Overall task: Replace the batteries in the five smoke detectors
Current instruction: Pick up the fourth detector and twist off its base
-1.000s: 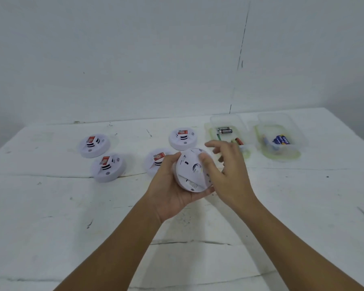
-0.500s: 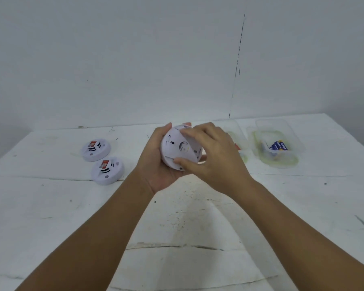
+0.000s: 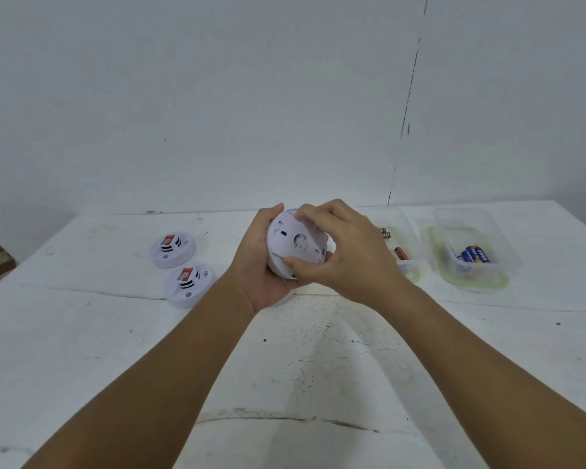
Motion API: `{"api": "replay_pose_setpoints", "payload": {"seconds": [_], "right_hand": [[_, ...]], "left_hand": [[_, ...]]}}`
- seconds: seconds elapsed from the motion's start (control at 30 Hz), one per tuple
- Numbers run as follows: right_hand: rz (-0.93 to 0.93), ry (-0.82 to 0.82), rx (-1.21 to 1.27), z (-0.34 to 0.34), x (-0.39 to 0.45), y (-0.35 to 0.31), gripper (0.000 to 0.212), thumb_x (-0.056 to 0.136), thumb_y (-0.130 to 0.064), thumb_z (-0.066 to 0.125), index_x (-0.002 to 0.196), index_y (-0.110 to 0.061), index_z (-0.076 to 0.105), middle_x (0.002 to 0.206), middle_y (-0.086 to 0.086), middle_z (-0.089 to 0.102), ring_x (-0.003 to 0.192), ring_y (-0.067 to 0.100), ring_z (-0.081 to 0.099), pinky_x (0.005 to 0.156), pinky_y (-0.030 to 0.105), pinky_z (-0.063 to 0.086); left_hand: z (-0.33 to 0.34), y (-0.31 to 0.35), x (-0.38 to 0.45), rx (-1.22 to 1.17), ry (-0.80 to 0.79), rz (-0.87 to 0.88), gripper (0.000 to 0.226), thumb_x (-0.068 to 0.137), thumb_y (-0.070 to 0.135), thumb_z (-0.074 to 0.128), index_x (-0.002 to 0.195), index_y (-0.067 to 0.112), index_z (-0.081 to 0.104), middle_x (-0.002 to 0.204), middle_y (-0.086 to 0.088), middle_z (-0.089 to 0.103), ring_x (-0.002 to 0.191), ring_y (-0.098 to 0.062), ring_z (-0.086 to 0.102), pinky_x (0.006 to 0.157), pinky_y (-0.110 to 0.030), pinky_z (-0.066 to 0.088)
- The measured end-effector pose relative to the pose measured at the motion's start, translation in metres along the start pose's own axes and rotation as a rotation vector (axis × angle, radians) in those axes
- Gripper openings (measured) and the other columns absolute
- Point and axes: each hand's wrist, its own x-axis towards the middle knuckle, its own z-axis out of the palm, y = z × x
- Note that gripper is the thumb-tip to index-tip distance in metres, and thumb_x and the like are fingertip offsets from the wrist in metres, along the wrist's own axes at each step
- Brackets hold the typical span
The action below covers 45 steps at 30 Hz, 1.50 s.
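Observation:
I hold a round white smoke detector [image 3: 293,247] above the table's middle, its back plate turned toward me. My left hand [image 3: 256,265] cups it from the left and below. My right hand [image 3: 345,255] grips its back plate, fingers over the top edge and thumb on the lower rim. Two more white detectors lie face up at the left, one [image 3: 172,249] behind the other [image 3: 188,284], each with a red label. The hands hide whatever lies behind them.
A clear plastic tray [image 3: 408,242] right of my hands holds dark and red batteries [image 3: 401,253]. Further right, a second clear tray [image 3: 503,252] holds blue batteries [image 3: 474,254]. The white table [image 3: 301,367] meets a white wall at the back.
Both hands lifted the detector higher and the view tilted up. My right hand closed over its back plate, and the hands now cover two detectors that lay behind.

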Motion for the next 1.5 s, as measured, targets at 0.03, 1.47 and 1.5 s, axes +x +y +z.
{"api": "replay_pose_setpoints", "payload": {"seconds": [0.03, 1.47, 1.5], "right_hand": [[0.012, 0.02, -0.001, 0.003, 0.0, 0.001, 0.064, 0.072, -0.065, 0.07, 0.128, -0.035, 0.062, 0.112, -0.012, 0.057, 0.101, 0.014, 0.061, 0.082, 0.036, 0.054], [0.248, -0.639, -0.323, 0.038, -0.055, 0.047, 0.06, 0.077, -0.064, 0.07, 0.125, -0.031, 0.054, 0.111, -0.011, 0.049, 0.099, 0.015, 0.05, 0.086, 0.034, 0.045], [0.237, -0.647, -0.339, 0.038, -0.055, 0.048, 0.06, 0.079, -0.066, 0.069, 0.127, -0.032, 0.055, 0.112, -0.011, 0.05, 0.1, 0.015, 0.05, 0.086, 0.034, 0.044]], "left_hand": [[-0.002, 0.0, 0.002, 0.003, 0.007, 0.004, 0.04, 0.098, 0.054, 0.052, 0.109, 0.019, 0.07, 0.112, -0.006, 0.069, 0.106, -0.027, 0.064, 0.075, -0.038, 0.058], [-0.045, 0.011, 0.008, -0.102, 0.094, 0.145, 0.043, 0.096, 0.052, 0.053, 0.118, 0.019, 0.068, 0.119, -0.015, 0.069, 0.12, -0.041, 0.058, 0.099, -0.05, 0.054], [-0.044, 0.008, 0.008, -0.099, 0.087, 0.136, 0.043, 0.096, 0.052, 0.053, 0.117, 0.018, 0.069, 0.117, -0.016, 0.07, 0.119, -0.042, 0.058, 0.1, -0.05, 0.053]]}}
